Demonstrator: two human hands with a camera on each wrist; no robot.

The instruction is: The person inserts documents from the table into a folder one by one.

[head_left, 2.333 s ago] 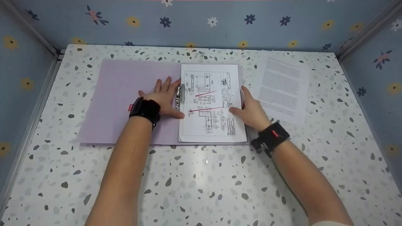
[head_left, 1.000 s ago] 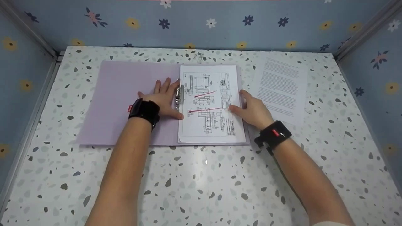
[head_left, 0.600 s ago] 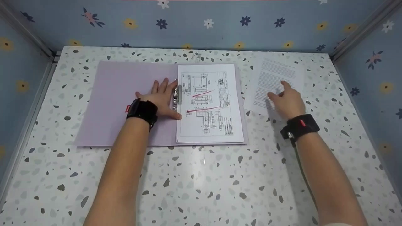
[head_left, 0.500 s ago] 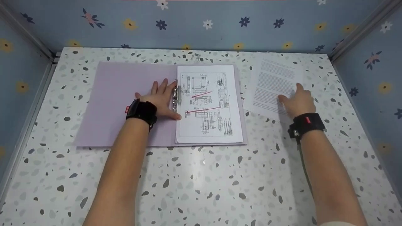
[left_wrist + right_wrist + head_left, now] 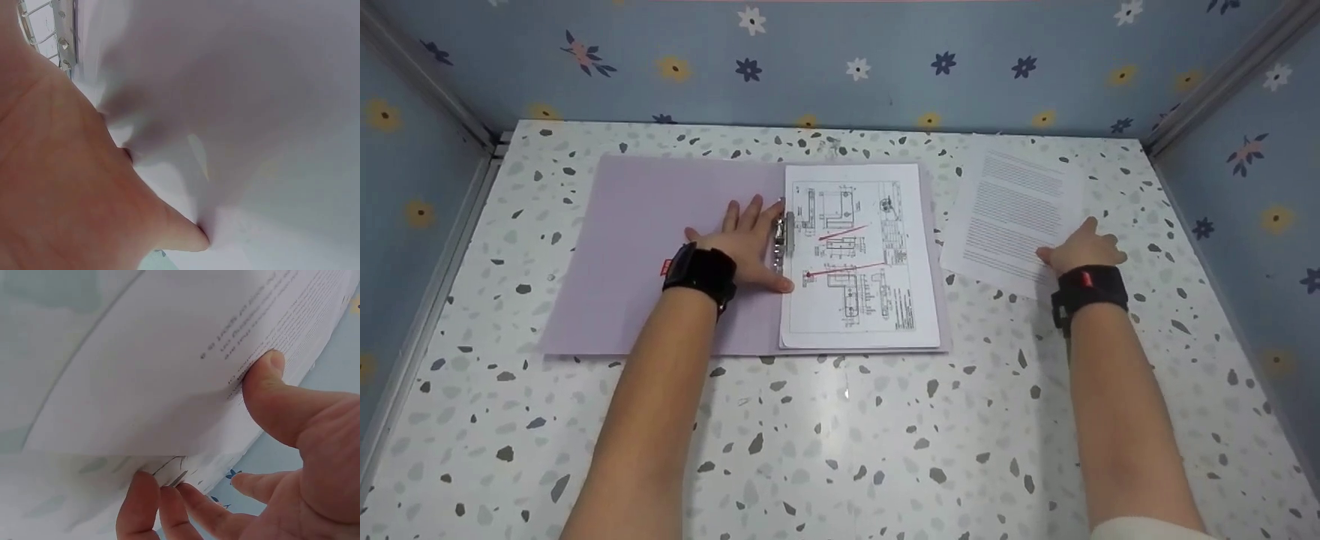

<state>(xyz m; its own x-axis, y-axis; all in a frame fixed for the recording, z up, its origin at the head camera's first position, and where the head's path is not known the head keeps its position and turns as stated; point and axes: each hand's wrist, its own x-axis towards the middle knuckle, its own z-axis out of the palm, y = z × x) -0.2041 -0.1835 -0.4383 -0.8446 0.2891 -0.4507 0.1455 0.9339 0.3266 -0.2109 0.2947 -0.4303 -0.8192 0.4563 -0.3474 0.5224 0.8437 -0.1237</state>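
A lilac folder (image 5: 637, 217) lies spread out, its metal ring clip (image 5: 789, 234) at the fold. On its right side rests a stack of paper sheets (image 5: 870, 251), the top one printed with technical drawings and two red lines. My left hand (image 5: 742, 244) lies spread on the folder beside the clip, thumb tip at the stack's left edge. Over the lower right corner of a loose printed sheet (image 5: 1016, 214) is my right hand (image 5: 1084, 253). In the right wrist view its thumb (image 5: 270, 374) presses on the sheet's text, while the fingers (image 5: 140, 500) sit just beyond the edge.
The table (image 5: 840, 442) is white with grey speckles. A blue flower-patterned panel (image 5: 840, 45) stands behind it, with similar panels at left and right. The loose sheet lies slightly turned, a short gap from the folder's right edge.
My right hand has left the right edge of the drawing stack and moved right to the loose sheet's lower right corner. My left hand stays in place on the folder.
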